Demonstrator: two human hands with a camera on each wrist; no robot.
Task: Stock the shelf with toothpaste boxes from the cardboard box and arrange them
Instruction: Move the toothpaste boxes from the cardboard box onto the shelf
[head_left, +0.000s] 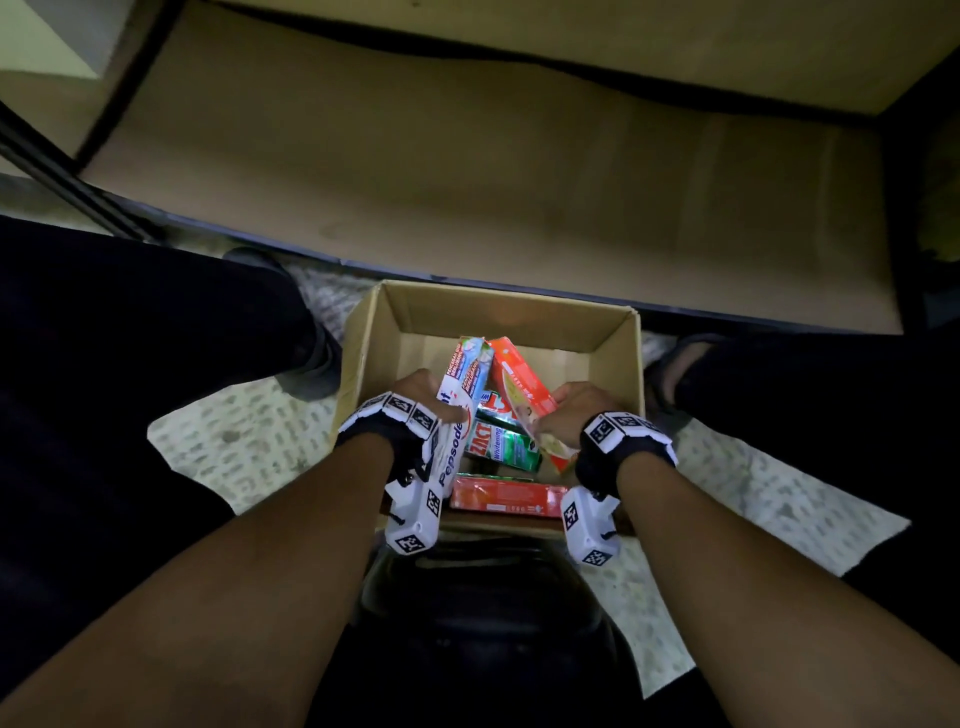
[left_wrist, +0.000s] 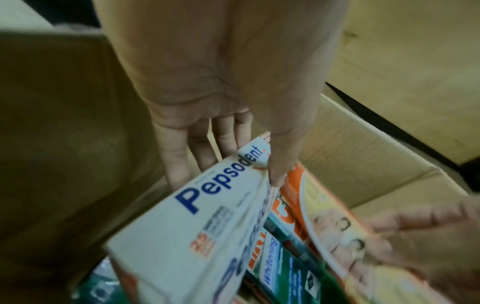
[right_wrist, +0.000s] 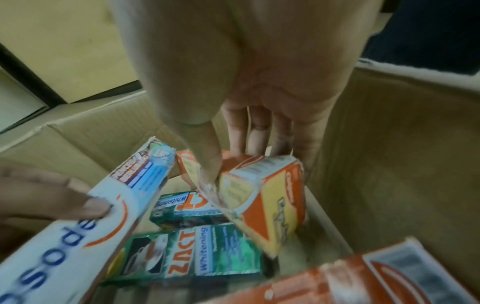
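Now, at the lower centre of the head view, my left hand (head_left: 415, 405) curls its fingers (left_wrist: 182, 152) round a white Pepsodent box (head_left: 457, 410) tilted inside the cardboard box (head_left: 363, 332). Beside it, my right hand (head_left: 571, 410) pinches an orange toothpaste box (head_left: 519, 384) over two green Zact boxes (head_left: 498, 441).

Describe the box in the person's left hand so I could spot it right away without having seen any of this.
Look into the open cardboard box on the floor before the shelf. On its left side the left hand grips a long toothpaste box, tilted up out of the pile. It is the only white one, with blue Pepsodent lettering; its neighbours are green or orange.
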